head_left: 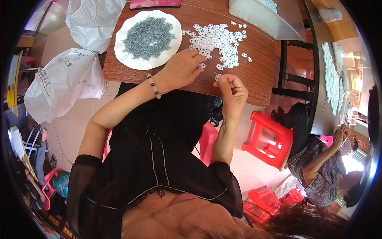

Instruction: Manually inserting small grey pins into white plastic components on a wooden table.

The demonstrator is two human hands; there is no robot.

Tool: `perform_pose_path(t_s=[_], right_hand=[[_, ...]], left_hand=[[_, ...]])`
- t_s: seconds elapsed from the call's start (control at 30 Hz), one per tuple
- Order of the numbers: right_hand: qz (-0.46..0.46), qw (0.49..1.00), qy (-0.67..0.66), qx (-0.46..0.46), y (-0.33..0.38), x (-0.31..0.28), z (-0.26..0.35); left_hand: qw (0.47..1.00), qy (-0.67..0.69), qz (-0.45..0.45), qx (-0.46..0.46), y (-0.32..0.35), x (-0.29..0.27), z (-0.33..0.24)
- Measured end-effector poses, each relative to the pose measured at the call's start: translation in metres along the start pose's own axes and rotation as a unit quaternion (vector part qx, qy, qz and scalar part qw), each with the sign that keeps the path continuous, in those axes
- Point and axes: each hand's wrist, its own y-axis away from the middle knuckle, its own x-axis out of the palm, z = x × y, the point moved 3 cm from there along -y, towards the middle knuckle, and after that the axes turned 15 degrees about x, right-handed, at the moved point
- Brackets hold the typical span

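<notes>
On the brown wooden table, a loose pile of small white two-hole plastic pieces [217, 38] spreads out in front of me. My left hand [181, 69], with a beaded bracelet on its wrist, reaches to the pile's near edge. Its thumb and fingertips close around one white two-hole piece [201, 65]. Close to the table's front edge, my right hand [234, 91] pinches another small white piece [217, 76]; a thin tip sticks up from it, too small to make out. A scalloped white plate [121, 53] heaped with small grey-green rods [148, 38] stands left of the pile.
A pale bin [270, 20] with white pieces sits at the far right corner. White sacks [67, 83] stand at the left. Red stools [268, 139] are on the floor to the right. Beyond them, another person [322, 171] works at a dark table [321, 115].
</notes>
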Motion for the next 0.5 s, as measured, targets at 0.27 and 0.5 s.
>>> perform_pose_path(t_s=[0.27, 0.5], right_hand=[[-0.007, 1.0, 0.007, 0.003, -0.0003, -0.002, -0.0016], [-0.007, 1.0, 0.024, 0.0, -0.0026, -0.0039, -0.0035]], left_hand=[[0.999, -0.018, 0.041, -0.021, -0.0032, 0.0, -0.0041], [0.993, -0.05, 0.103, -0.038, -0.007, 0.0043, -0.0046]])
